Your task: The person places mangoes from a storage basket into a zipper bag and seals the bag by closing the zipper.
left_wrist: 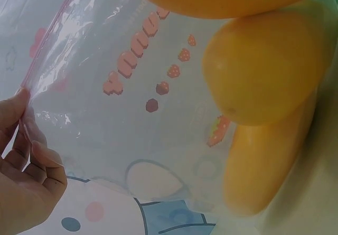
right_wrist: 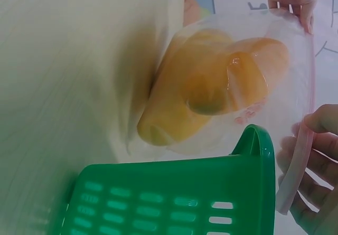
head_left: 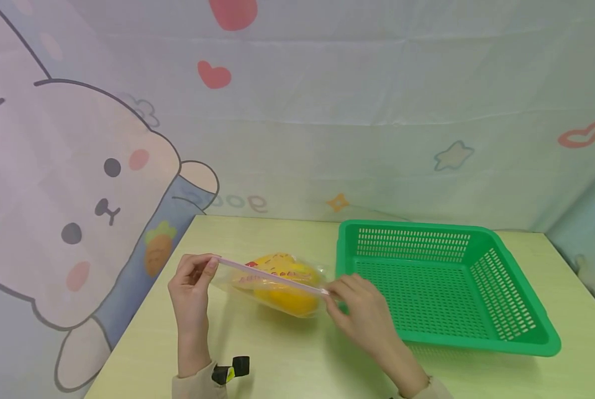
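Observation:
A clear zip bag [head_left: 245, 287] with pink lettering and strawberry prints holds several yellow, mango-like fruits [left_wrist: 266, 66]. Its pink zip strip [head_left: 272, 275] stretches taut between both hands, sloping down to the right in the head view. My left hand [head_left: 191, 282] pinches the strip's left end between thumb and fingers. At the other end, my right hand [head_left: 359, 310] grips the strip, thumb on one side and fingers behind it, as the right wrist view shows. The fruits bulge the lower part of the bag, close over the table.
A green slotted plastic basket [head_left: 487, 346] stands right of the bag, its near-left side beside my right hand. Both are over a pale yellow table [head_left: 297, 371]. Behind hangs a cloth backdrop [head_left: 327, 100] printed with a cartoon animal and hearts.

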`<state>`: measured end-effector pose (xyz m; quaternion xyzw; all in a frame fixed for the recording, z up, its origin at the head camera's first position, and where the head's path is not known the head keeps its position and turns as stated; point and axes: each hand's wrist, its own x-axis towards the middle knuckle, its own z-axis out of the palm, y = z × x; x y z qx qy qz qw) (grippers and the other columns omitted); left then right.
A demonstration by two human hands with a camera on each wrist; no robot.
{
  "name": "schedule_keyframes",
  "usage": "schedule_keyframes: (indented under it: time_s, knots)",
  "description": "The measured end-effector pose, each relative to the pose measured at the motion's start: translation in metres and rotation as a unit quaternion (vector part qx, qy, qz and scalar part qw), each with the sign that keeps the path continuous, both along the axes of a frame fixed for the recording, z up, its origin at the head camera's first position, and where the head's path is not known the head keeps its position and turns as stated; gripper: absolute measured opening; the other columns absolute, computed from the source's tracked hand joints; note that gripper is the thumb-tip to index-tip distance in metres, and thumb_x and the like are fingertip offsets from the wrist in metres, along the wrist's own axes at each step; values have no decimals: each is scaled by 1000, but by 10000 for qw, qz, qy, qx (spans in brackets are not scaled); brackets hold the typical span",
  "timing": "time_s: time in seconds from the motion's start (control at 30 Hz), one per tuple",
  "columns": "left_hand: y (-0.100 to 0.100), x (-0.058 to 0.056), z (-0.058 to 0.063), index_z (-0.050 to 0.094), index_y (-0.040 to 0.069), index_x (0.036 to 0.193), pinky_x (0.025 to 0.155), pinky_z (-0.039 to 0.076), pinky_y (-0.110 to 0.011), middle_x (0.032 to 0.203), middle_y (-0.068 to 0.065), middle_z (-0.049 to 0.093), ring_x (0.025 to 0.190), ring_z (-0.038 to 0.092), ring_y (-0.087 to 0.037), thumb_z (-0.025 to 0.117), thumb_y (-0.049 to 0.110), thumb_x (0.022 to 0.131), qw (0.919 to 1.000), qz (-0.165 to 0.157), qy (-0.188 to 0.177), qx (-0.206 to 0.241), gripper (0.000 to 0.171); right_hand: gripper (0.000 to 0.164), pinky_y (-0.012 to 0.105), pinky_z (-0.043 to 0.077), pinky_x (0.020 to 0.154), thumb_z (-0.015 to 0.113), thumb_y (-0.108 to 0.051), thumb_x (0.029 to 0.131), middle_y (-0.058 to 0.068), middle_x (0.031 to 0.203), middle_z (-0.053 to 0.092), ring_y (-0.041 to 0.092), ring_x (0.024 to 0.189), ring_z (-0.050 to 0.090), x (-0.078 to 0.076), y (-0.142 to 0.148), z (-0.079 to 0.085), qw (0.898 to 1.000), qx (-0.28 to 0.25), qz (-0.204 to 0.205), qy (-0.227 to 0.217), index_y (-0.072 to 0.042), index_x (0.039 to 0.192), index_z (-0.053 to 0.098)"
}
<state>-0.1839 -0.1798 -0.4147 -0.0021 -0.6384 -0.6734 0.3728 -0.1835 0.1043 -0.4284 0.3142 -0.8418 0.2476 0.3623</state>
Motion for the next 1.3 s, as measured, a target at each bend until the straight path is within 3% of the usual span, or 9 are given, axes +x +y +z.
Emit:
schedule_keyframes:
  time_s: [0.2, 0.53, 1.1, 1.3]
  knots:
    - [0, 0, 0, 67, -13, 92, 69, 44, -16, 79, 7, 59, 76, 55, -8, 68, 3, 87, 9999, -72, 92, 47, 17, 10, 29, 54, 76, 76, -14, 76, -8, 79, 69, 5, 70, 57, 0, 2, 0, 10000, 10, 3, 11, -14, 86, 72]
    - [0, 1, 1, 66, -14, 93, 69, 44, -16, 79, 7, 59, 76, 55, -8, 68, 3, 87, 10000, -29, 65, 21, 18, 10, 21, 48, 63, 75, -13, 76, -8, 77, 67, 5, 68, 55, -1, 6, -2, 9999, -22, 71, 123, -13, 85, 71]
    - [1, 1, 2, 66, -13, 92, 69, 44, -16, 78, 7, 59, 75, 55, -8, 68, 3, 87, 10000, -8, 81, -39, 18, 9, 31, 54, 79, 75, -14, 76, -9, 76, 66, 5, 70, 57, 0, 13, -5, 10000, 42, -43, 35, -15, 84, 71]
    - [1, 1, 1, 66, -13, 92, 69, 44, -16, 79, 7, 59, 75, 55, -7, 68, 4, 87, 10000, 1, 46, -27, 18, 8, 28, 53, 72, 75, -13, 77, -9, 77, 67, 5, 71, 57, 0, 14, -5, 10000, 22, -73, 3, -15, 84, 71]
